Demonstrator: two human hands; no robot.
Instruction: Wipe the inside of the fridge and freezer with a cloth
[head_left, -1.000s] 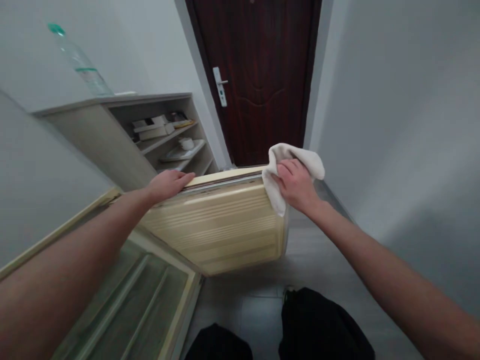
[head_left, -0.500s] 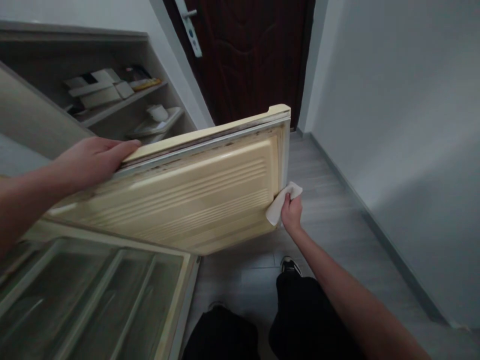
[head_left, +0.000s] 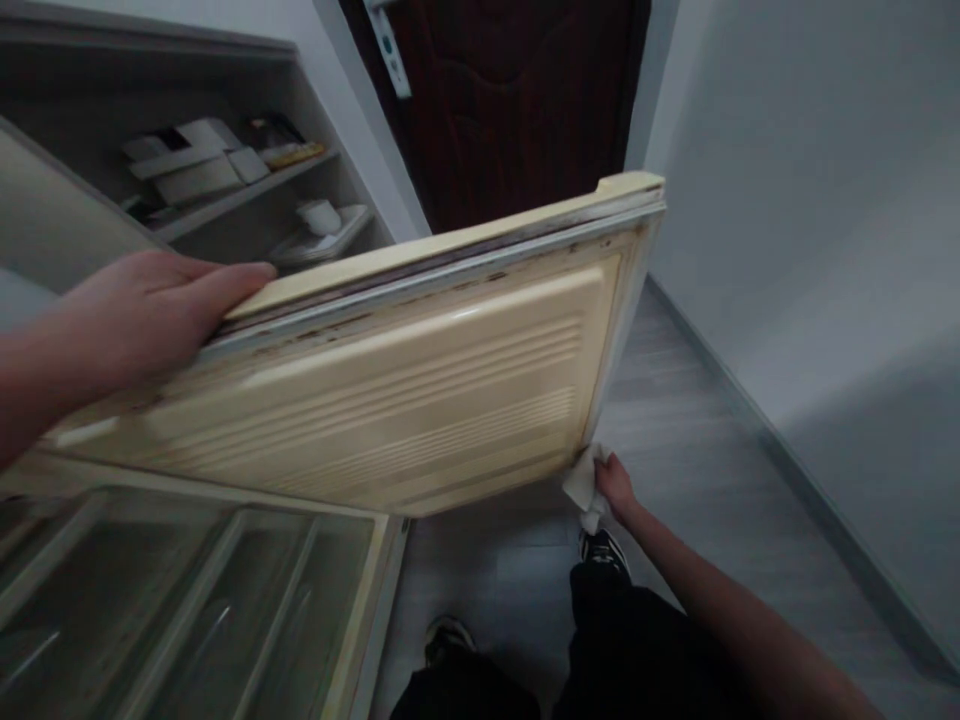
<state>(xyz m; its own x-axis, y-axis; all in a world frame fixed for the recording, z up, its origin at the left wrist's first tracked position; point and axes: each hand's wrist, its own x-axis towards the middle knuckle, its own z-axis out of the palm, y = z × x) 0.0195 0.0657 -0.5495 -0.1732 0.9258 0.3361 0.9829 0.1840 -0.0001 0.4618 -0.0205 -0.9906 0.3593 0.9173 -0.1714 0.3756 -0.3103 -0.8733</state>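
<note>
A cream fridge door (head_left: 420, 390) stands swung out, its ribbed inner face toward me. Dark grime runs along its pale seal (head_left: 450, 285). My left hand (head_left: 157, 310) grips the door's upper edge, thumb on top; its other fingers are mostly hidden behind the edge. At the door's lower far corner, my right hand (head_left: 616, 488) is closed on a white cloth (head_left: 583, 482), possibly a paper wipe. The cloth touches the corner of the seal, with part of it hanging down. Below the door at left is the open fridge compartment (head_left: 382, 560) with clear-fronted drawers.
A recessed shelf unit (head_left: 247, 200) at the left holds white boxes (head_left: 199, 165) and a white cup (head_left: 320, 217). Beyond the fridge door is a dark red door (head_left: 517, 110). A white wall (head_left: 817, 220) rises at the right. My shoes (head_left: 602, 550) are on the grey floor.
My right hand has moved the cloth down along the door's end to the lower corner. The door reaches farther right in view. My left hand still grips its upper edge.
</note>
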